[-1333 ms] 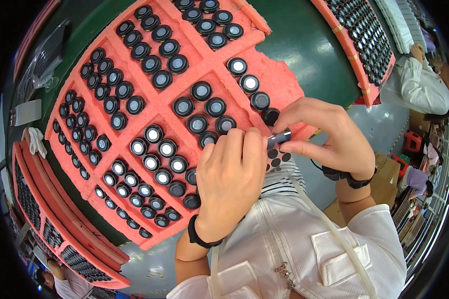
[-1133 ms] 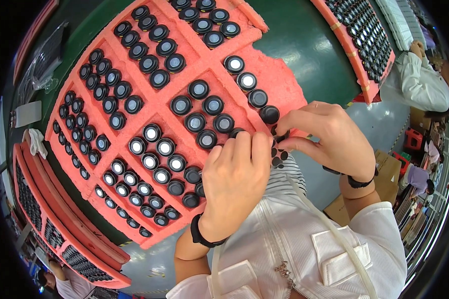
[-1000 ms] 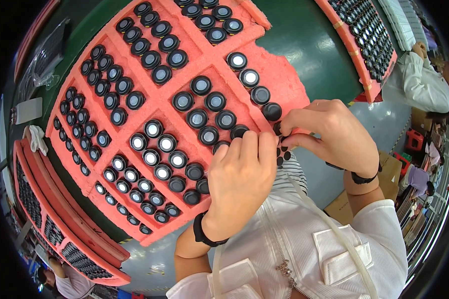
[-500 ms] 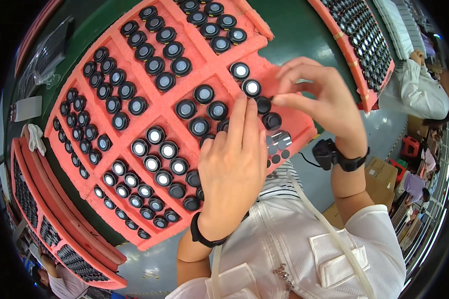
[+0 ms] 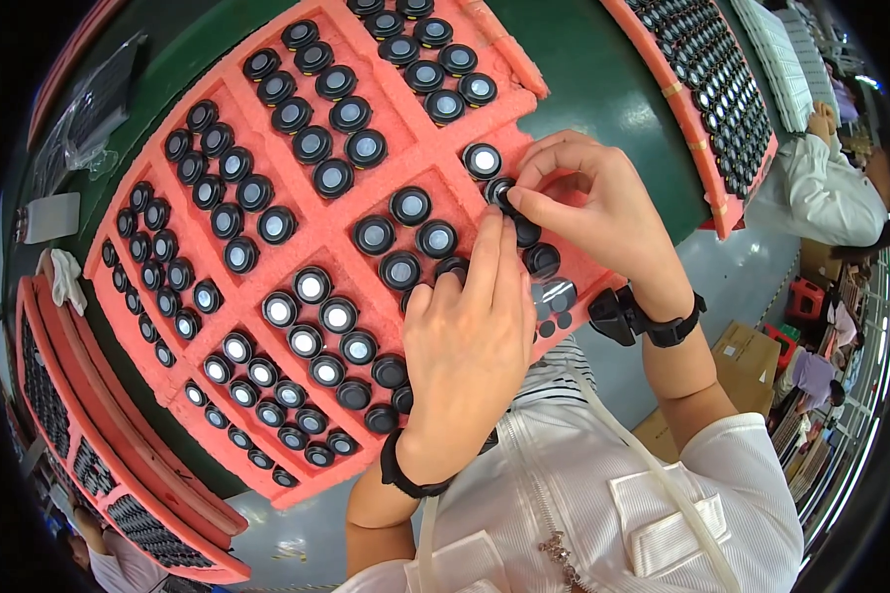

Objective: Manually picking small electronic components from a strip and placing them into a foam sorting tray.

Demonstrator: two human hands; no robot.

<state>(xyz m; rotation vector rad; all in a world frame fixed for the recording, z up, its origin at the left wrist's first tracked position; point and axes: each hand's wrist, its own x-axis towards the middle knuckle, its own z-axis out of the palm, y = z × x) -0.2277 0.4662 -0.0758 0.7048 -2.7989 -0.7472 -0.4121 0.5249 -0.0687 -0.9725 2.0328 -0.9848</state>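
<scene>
A pink foam tray (image 5: 328, 219) with compartments holds rows of round black parts, many with a pale disc on top. My left hand (image 5: 470, 346) lies over the tray, fingers stretched out, its index and middle fingertips beside one round black part (image 5: 501, 192). Thumb and index finger of my right hand (image 5: 598, 203) are pinched at that same part's edge; what is between them is too small to make out. Another part with a white top (image 5: 482, 160) sits just beyond. Below the right hand, a clear sheet with dark round discs (image 5: 554, 296) rests on the tray.
More filled pink trays stand at the right (image 5: 702, 99) and lower left (image 5: 119, 465). A white cloth (image 5: 64, 282) and clear plastic wrap (image 5: 94, 109) lie at the left. Other people work at both sides. Cardboard boxes (image 5: 732, 366) stand on the floor.
My right hand has moved left, its pinched fingers now reaching the round part by my left fingertips. My left hand stays stretched over the tray, shifted only slightly.
</scene>
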